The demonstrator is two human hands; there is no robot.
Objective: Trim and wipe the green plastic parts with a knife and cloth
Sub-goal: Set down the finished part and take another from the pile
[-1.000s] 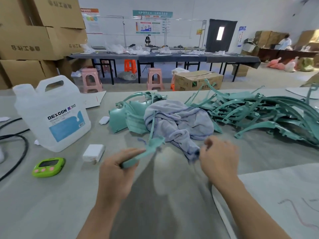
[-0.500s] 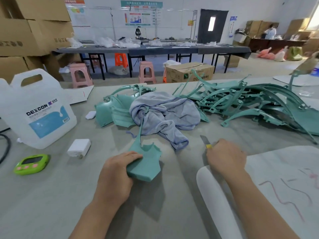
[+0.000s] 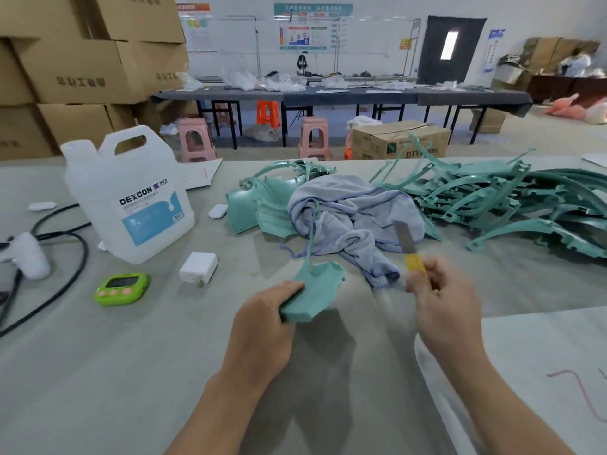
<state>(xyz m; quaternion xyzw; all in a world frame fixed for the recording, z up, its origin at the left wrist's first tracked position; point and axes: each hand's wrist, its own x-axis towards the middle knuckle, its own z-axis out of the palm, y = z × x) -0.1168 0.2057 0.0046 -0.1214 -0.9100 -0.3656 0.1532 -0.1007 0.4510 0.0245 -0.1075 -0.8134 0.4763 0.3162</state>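
My left hand (image 3: 262,326) grips a green plastic part (image 3: 312,290) just above the table, its thin curved arm rising toward the cloth. My right hand (image 3: 443,310) holds a knife (image 3: 407,244) by its yellow handle, blade pointing up and away, a short gap to the right of the part. A crumpled grey-blue cloth (image 3: 354,221) lies behind both hands. A few green parts (image 3: 256,208) sit to its left, partly under it. A large tangled pile of green parts (image 3: 509,198) spreads to the right.
A white DEXCON jug (image 3: 131,198) stands at the left, with a black cable (image 3: 65,267), a green timer (image 3: 121,289) and a white charger (image 3: 198,266) near it. A white sheet (image 3: 525,372) covers the table's near right. Boxes, stools and tables stand behind.
My right hand picked the knife up from beside the cloth and raised its blade. My left hand turned the green part flat and drew it closer.
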